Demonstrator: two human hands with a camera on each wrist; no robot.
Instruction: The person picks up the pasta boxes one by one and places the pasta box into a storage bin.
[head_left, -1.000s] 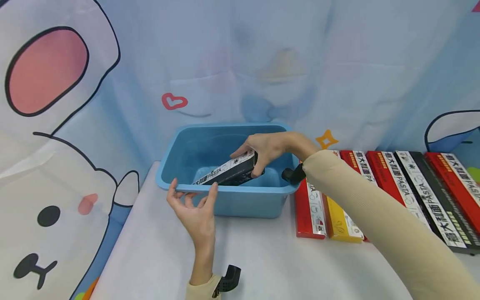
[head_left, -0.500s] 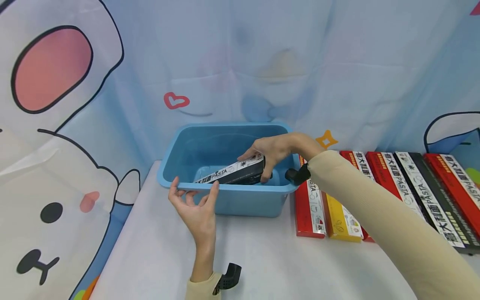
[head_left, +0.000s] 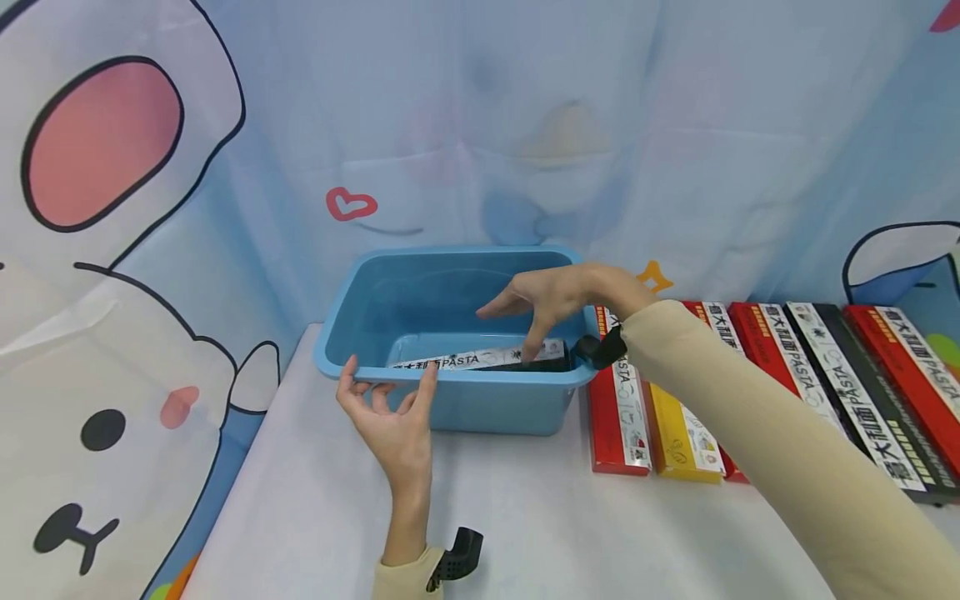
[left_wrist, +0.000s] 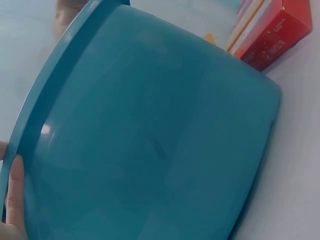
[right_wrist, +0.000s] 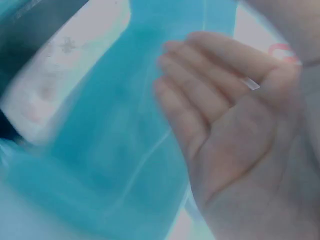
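A blue plastic bin (head_left: 495, 407) stands on the white surface, its wall filling most of the left wrist view. My left hand (head_left: 397, 433) holds its front rim, with the thumb and a fingertip over the edge and other fingers beneath the lip. Inside the bin, along the front wall, lies a black and white pasta box (head_left: 468, 359), partly hidden by that wall. Above the box is my right hand (head_left: 551, 298), fingers spread and holding nothing. The right wrist view shows its palm (right_wrist: 245, 135) bare, with the blurred box apart from it.
To the bin's right lies a row of pasta boxes: a red box (head_left: 617, 425), a yellow box (head_left: 682, 442), more red ones and a black box (head_left: 873, 400). My right sleeve (head_left: 750, 425) crosses over some of them. A printed curtain (head_left: 450, 100) hangs behind.
The right hand has let go of the pasta box. The box has dropped from a tilt to lying along the bin's front, its near end further right. The left hand stays at the rim.
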